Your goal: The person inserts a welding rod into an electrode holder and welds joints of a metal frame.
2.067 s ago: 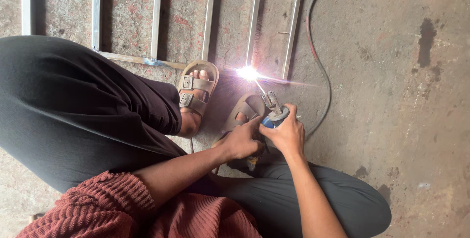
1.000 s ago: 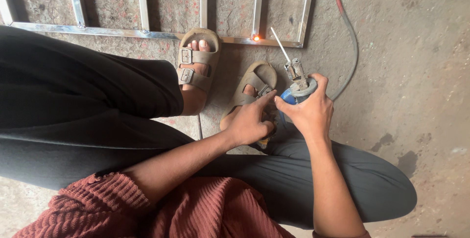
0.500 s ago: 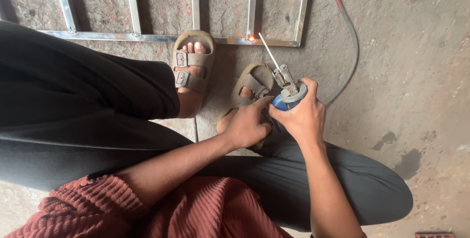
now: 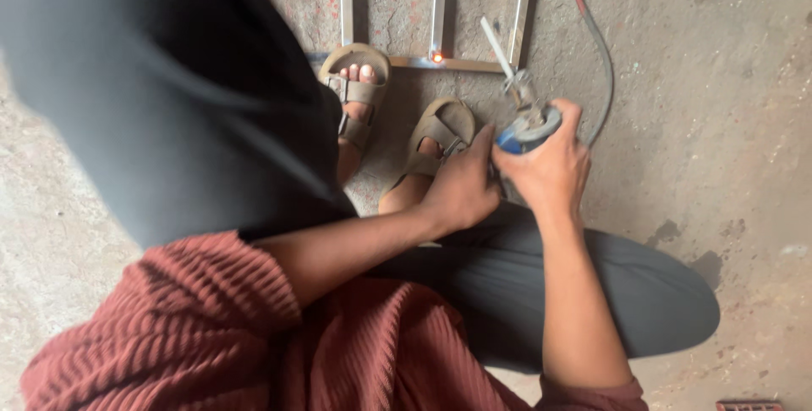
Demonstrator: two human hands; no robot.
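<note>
Both hands meet on one tool: the right hand (image 4: 550, 170) is wrapped tight around the blue-topped welding holder (image 4: 526, 130), whose thin rod (image 4: 499, 49) points up and away, its tip just short of the metal frame (image 4: 440, 5). Just beside it, the left hand (image 4: 461, 187) is curled, its fingers touching the holder's side and the right hand. A small orange spot (image 4: 437, 57) glows on the frame's bottom bar. Two tan sandals (image 4: 359, 94) rest on the concrete floor (image 4: 719, 56) right before that bar. Beyond the right hand, a cable (image 4: 596, 39) curves across the floor.
</note>
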